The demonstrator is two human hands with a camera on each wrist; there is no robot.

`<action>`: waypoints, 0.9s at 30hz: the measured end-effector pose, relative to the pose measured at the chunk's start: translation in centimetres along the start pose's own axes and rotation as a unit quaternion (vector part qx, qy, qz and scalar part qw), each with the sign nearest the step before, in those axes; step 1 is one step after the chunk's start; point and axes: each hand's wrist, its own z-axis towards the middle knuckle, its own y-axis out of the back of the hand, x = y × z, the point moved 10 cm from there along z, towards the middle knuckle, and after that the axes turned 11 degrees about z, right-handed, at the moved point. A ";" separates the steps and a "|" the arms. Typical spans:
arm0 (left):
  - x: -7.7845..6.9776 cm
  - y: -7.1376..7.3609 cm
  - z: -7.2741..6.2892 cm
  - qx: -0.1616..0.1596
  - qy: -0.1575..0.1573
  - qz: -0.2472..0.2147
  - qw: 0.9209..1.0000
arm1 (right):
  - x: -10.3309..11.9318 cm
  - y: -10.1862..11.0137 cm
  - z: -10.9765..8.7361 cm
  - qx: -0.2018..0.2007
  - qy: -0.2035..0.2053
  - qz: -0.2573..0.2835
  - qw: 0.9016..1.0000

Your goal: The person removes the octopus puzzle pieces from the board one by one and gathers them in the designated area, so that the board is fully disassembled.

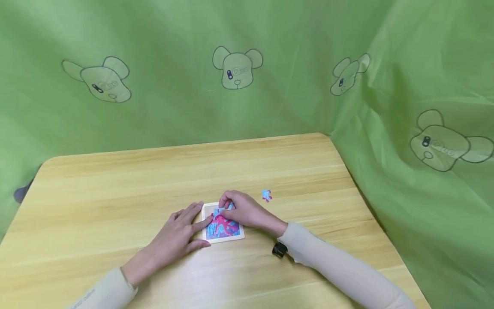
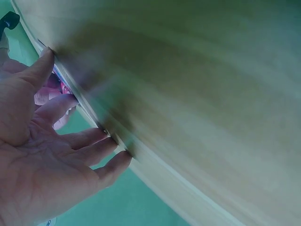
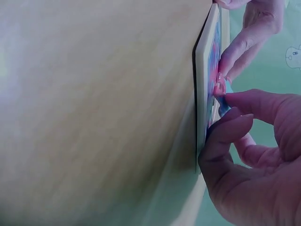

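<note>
A small square jigsaw puzzle (image 1: 223, 231) with a pink and blue picture lies in a pale-rimmed tray (image 1: 227, 240) on the table. My left hand (image 1: 175, 236) spreads along the tray's left side, its index fingertip on the puzzle and its thumb at the near left corner. Between thumb and finger, my right hand (image 1: 245, 210) pinches a blue puzzle piece (image 3: 224, 104) close over the upper part of the picture. Its fingers partly hide the tray's upper right. Grey tray bottom shows at the upper left.
One loose blue and pink puzzle piece (image 1: 266, 195) lies on the wooden table (image 1: 135, 189) beyond the right hand. Green curtains (image 1: 166, 103) with bear-head prints hang behind and to the right of the table. A black strap piece (image 1: 279, 249) sits at the right wrist.
</note>
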 end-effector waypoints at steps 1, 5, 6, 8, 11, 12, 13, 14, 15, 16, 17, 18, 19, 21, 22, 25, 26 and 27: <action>-0.1 0.0 0.0 0.000 0.000 -0.001 1.000 | -0.1 0.0 -0.1 0.002 -0.003 0.006 1.000; -0.3 0.1 0.2 -0.001 -0.001 -0.003 1.000 | -0.5 0.1 -0.2 0.009 -0.009 0.020 1.000; -0.3 0.1 0.2 -0.002 -0.001 -0.002 1.000 | -0.5 0.1 -0.2 0.012 -0.008 0.023 1.000; -0.4 0.0 0.2 0.000 0.001 0.002 1.000 | -0.5 0.1 -0.2 0.019 -0.003 0.026 0.999; -0.5 0.0 0.2 0.003 0.002 0.009 1.000 | -0.4 0.0 -0.2 0.032 0.004 0.031 0.999; -0.5 0.0 0.3 0.004 0.002 0.012 1.000 | -0.4 0.0 -0.3 0.035 0.005 0.033 0.999; -0.5 0.0 0.3 0.004 0.002 0.016 1.000 | -0.4 0.0 -0.3 0.037 0.003 0.035 0.999; -0.5 0.1 0.3 0.005 0.001 0.019 1.000 | -0.4 0.1 -0.3 0.038 0.002 0.037 0.999; -0.5 0.1 0.3 0.005 -0.001 0.022 1.000 | -0.5 0.1 -0.3 0.039 -0.001 0.038 0.999; -0.5 0.1 0.4 0.006 -0.002 0.024 1.000 | -0.5 0.1 -0.4 0.040 -0.003 0.040 0.998; -0.5 0.1 0.5 0.007 -0.004 0.027 1.000 | -0.6 0.2 -0.4 0.040 -0.007 0.041 0.998; -0.5 0.1 0.5 0.008 -0.006 0.029 1.000 | -0.8 0.2 -0.4 0.040 -0.009 0.044 0.998; -0.5 0.1 0.5 0.009 -0.007 0.030 0.999 | -0.9 0.3 -0.5 0.040 -0.010 0.047 0.998; -0.4 0.1 0.6 0.010 -0.009 0.032 0.999 | -1.1 0.3 -0.5 0.041 -0.010 0.057 0.997; -0.4 0.1 0.6 0.010 -0.010 0.034 0.999 | -1.2 0.4 -0.5 0.040 -0.009 0.061 0.997; -0.4 0.0 0.6 0.009 -0.016 0.040 0.999 | -1.3 0.6 -0.8 0.039 -0.007 0.073 0.997; -0.4 0.0 0.7 0.009 -0.018 0.041 0.999 | -1.3 0.8 -0.9 0.037 -0.005 0.079 0.996; -0.5 -0.1 0.7 0.010 -0.021 0.043 0.999 | -1.3 0.9 -1.1 0.035 -0.005 0.084 0.996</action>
